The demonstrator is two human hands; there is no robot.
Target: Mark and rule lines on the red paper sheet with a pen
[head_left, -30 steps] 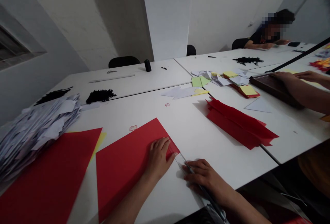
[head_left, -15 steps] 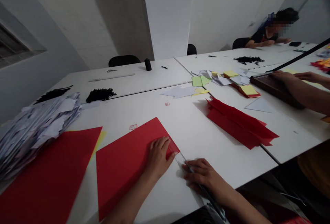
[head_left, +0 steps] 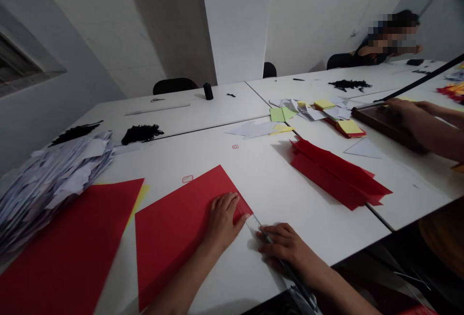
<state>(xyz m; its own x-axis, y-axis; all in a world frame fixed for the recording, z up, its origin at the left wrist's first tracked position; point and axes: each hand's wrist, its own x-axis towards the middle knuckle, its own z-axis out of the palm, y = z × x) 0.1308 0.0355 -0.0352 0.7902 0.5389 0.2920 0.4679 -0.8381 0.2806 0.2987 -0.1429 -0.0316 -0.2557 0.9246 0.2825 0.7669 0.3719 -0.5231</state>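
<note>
Over at the left edge of the worktop [head_left: 203, 148] I see a heap of white paper [head_left: 68, 175] piled loosely, and in front of it, by the near left corner, a large red sheet [head_left: 65, 247] with a strip of yellow paper [head_left: 139, 199] showing beneath its right side. Behind these, a black tangle [head_left: 141, 134] lies near the seam between two tabletops. Next along, by the near edge, is the red sheet being worked on [head_left: 181, 213], lying flat, one corner pointing toward the far edge. A black spool [head_left: 208, 91] stands upright close to that far edge. The left hand [head_left: 223, 221] is spread on the red sheet's right side, palm down, gripping nothing, its fingers over a clear ruler [head_left: 251, 225] that runs off the sheet toward the near edge. The right hand [head_left: 284, 245] rests just beyond, its fingers at a dark, slim bar [head_left: 303, 288] beside the ruler; whether they close around it I cannot tell. Farther right come mixed paper scraps [head_left: 308, 112], folded red paper [head_left: 339, 172] across a seam, and a co-worker's hand [head_left: 409, 114] over a brown tray [head_left: 393, 131].
</note>
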